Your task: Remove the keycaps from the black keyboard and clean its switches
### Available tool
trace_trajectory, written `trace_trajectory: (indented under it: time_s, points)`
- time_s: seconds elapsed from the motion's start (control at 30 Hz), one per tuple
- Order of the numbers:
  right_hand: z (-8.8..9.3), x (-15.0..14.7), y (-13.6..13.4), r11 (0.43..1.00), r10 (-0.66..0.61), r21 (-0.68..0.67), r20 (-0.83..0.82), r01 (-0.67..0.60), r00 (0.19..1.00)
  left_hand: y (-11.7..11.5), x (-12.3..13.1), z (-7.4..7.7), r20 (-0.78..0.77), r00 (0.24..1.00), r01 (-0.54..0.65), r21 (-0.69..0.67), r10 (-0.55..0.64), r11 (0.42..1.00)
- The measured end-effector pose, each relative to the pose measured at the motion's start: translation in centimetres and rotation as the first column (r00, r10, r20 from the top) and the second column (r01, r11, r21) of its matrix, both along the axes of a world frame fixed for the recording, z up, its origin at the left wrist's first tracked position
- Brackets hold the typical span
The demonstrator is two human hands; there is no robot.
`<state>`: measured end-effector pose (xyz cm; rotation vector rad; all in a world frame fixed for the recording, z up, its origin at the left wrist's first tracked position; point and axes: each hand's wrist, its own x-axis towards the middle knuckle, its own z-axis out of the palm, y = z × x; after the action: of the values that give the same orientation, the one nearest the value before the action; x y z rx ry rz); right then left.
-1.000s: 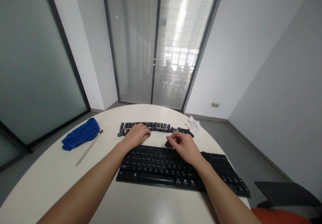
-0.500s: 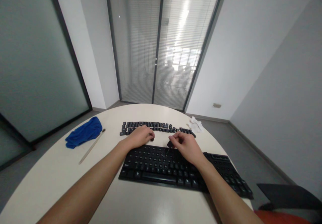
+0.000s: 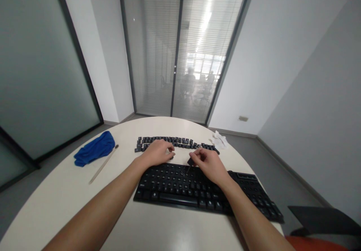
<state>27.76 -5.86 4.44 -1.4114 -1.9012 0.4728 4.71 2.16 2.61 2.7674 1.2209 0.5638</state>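
A black keyboard [image 3: 172, 190] lies across the table, many of its key positions bare of caps along the upper rows. My right hand [image 3: 208, 164] is closed over the keyboard's top edge, pinching the black handle of a wire keycap puller [image 3: 190, 162]. Its thin wires point down at the keys. Just beyond the keyboard, my left hand [image 3: 158, 152] rests on the table with thumb and forefinger apart. Beside its thumb tip sits a small dark keycap [image 3: 171, 158]. Loose keycaps [image 3: 183, 141] stand in rows behind both hands, partly hidden by them.
A blue cloth [image 3: 95, 149] and a long thin brush [image 3: 103, 165] lie on the left of the round white table [image 3: 166, 122]. Crumpled white tissue [image 3: 220, 140] sits at the far right edge. A chair [image 3: 324, 221] stands at the lower right.
My left thumb and forefinger have spread apart and shifted slightly right, beside the keycap on the table. My right hand stays in place with the keycap puller.
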Motion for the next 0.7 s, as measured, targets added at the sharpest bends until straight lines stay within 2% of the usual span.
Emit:
trace_trajectory:
  time_s: [0.3,0.47,0.7]
  points:
    - [0.0,0.0,0.0,1.0,0.001,0.005,0.001,-0.001,1.0,0.3,-0.1,-0.3,-0.064,0.998,0.024,-0.009,-0.025,1.0]
    - [-0.2,0.1,0.1,1.0,0.002,-0.002,-0.011,-0.002,1.0,0.6,-0.6,-0.6,-0.08,0.994,0.08,0.021,-0.078,0.997]
    - [-0.2,0.1,0.1,1.0,0.003,-0.005,-0.007,-0.003,1.0,0.6,-0.9,-0.5,-0.088,0.995,0.056,0.001,-0.056,0.998]
